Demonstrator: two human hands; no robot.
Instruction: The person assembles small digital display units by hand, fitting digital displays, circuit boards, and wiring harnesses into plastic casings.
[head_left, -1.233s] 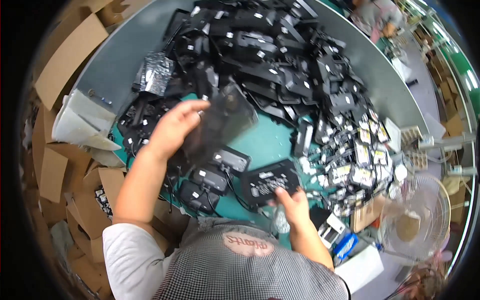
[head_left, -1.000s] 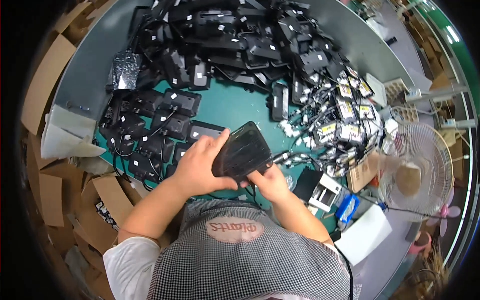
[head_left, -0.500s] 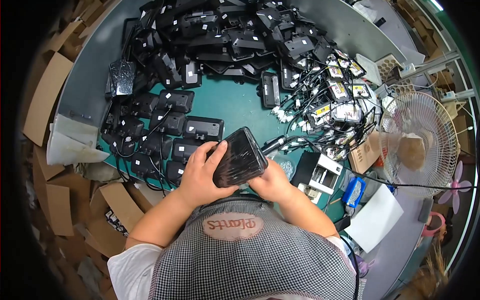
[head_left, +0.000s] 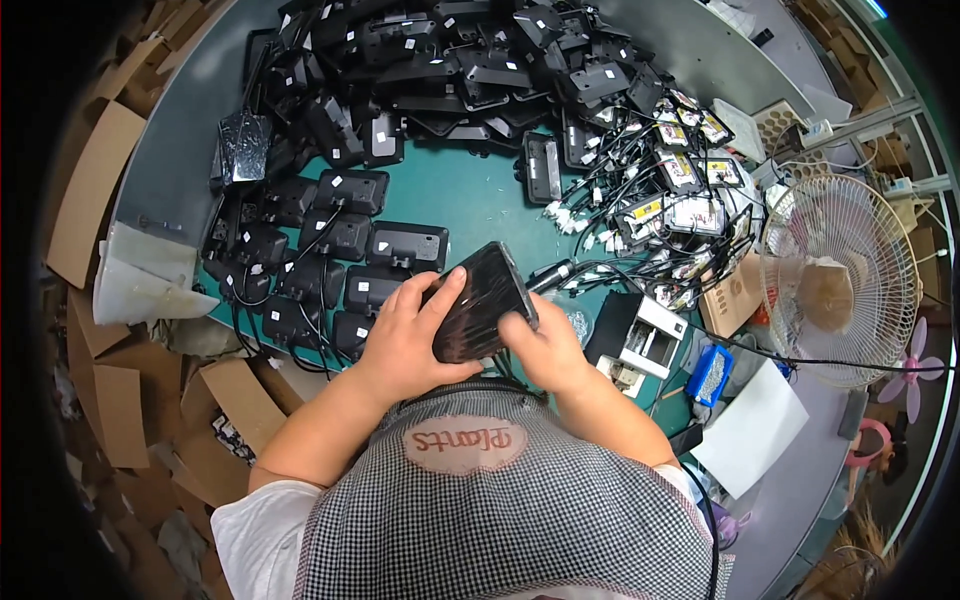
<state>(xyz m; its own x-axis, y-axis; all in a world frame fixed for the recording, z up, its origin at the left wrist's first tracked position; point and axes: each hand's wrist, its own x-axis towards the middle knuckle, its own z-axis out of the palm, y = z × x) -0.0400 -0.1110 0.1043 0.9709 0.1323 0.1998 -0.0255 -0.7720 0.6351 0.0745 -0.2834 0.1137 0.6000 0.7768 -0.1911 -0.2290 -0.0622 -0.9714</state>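
A black rectangular housing (head_left: 481, 308) with a glossy, streaked face is held tilted in front of my apron. My left hand (head_left: 398, 338) grips its left side, fingers over the face and thumb along the lower edge. On the right edge, my right hand (head_left: 548, 350) has its thumb against the housing; the other fingers are mostly hidden behind it. Just beyond the right hand lies a black cylindrical thing (head_left: 550, 274). Rows of similar black housings (head_left: 408, 246) with white stickers and cables lie on the green table (head_left: 470, 195) to the left.
A big heap of black housings (head_left: 440, 80) fills the far side. Right of it are cabled units with yellow-and-white labels (head_left: 678, 172). A white-and-black machine (head_left: 652, 338), a blue tray of small parts (head_left: 709, 376) and a fan (head_left: 838, 285) stand on the right. Cardboard boxes (head_left: 95, 200) line the left.
The housing has shifted slightly up and turned a little in my hands. My right thumb has come round onto its front edge.
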